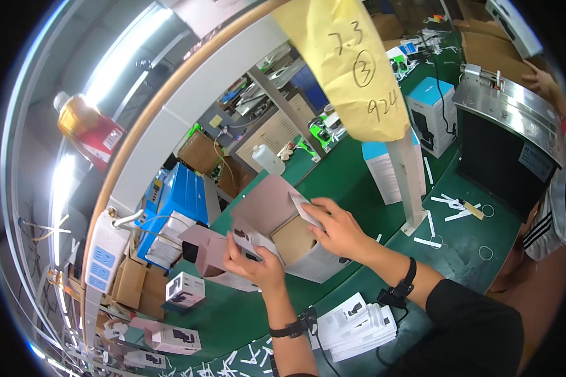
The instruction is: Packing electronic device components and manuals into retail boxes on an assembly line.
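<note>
An open white carton [317, 267] stands in front of me on the green bench, its pale inner flaps spread. Brown cardboard [294, 239] shows inside it. My left hand [258, 267] pinches the carton's left flap [245, 234], thumb and fingers on either side. On the opposite side, my right hand [339, 229] grips the right flap [305, 210] between thumb and fingers. Just left of my left hand is another open box [207, 254] with a pinkish inside, partly hidden by that hand. A stack of white printed leaflets [352, 327] lies between my forearms.
A grey post with yellow paper [352, 75] rises at the right, blue-topped boxes [431, 116] behind it. A dark metal-topped machine [509, 144] stands far right, near a co-worker's hand [538, 81]. Small boxes [185, 290] and paper strips [251, 355] lie left; a power strip [104, 254] hangs there.
</note>
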Available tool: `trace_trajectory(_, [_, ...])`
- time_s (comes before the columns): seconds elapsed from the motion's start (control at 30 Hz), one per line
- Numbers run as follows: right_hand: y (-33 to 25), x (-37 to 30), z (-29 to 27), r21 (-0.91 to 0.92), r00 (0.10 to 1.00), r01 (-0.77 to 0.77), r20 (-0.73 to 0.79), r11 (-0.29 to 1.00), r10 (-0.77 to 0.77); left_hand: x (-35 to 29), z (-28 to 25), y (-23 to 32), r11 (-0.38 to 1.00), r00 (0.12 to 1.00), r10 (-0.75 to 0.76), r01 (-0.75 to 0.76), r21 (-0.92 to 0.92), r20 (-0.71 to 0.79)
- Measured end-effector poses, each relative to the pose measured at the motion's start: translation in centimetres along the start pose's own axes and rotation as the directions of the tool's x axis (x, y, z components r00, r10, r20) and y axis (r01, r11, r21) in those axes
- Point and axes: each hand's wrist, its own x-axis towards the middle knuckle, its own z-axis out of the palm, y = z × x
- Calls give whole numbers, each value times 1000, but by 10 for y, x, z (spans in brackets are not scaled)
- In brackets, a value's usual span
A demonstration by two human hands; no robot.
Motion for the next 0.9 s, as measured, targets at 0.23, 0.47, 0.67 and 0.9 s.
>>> trace_trajectory(0.23, [10, -11, 2, 56, 996, 14, -89, 998, -9, -7, 7, -8, 993, 978, -98, 108, -46, 186])
trace_trajectory(0.47, [4, -4, -10, 108, 988, 87, -135, 990, -72, 0, -3, 7, 947, 993, -77, 103, -304, 95])
trace_trajectory(0.67, [21, 5, -18, 115, 992, 123, 19, 986, -126, -18, 2, -1, 973, 913, 99, -5, -232, 396])
trace_trajectory(0.9, [23, 7, -16, 114, 999, -40, 11, 993, 39, -34, 8, -4, 969, 943, 32, 52, -241, 331])
